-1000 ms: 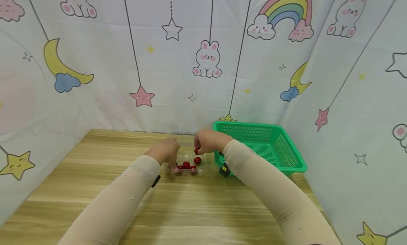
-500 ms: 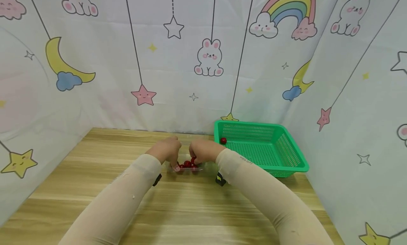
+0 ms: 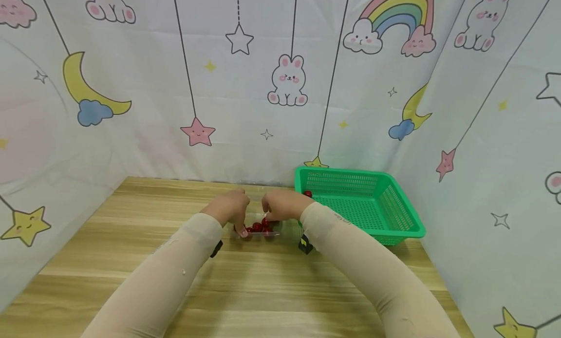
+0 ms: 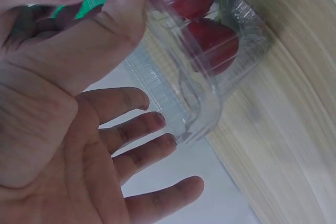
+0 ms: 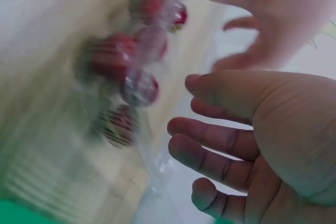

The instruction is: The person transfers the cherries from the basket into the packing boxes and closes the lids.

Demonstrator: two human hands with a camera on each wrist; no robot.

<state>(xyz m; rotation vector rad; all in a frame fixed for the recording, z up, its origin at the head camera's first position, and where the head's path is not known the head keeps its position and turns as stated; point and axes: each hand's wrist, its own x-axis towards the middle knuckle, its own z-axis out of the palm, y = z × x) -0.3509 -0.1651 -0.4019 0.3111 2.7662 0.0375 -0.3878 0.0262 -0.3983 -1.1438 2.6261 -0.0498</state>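
Note:
A clear plastic clamshell box [image 3: 273,233] holding several red cherries [image 3: 257,227] lies on the wooden table. My left hand [image 3: 230,209] straddles its left end. In the left wrist view, the thumb [image 4: 123,9] lies at the box rim and the other fingers [image 4: 142,156] stretch out beside the raised clear lid [image 4: 157,87]. Over the box's right part hangs my right hand [image 3: 282,205], fingertips close above a cherry [image 3: 265,221]. The right wrist view shows its fingers [image 5: 210,150] loosely spread, nothing between them, with the box and cherries [image 5: 113,56] blurred.
A green plastic basket [image 3: 364,172] stands to the right, close to the right forearm. One cherry [image 3: 308,194] sits in its back left corner. A patterned curtain [image 3: 236,94] closes off the back and both sides of the table [image 3: 263,289].
My right hand held a cherry above the box a second ago. It lowered it among the others and its fingers have come off it. The left hand stays at the box.

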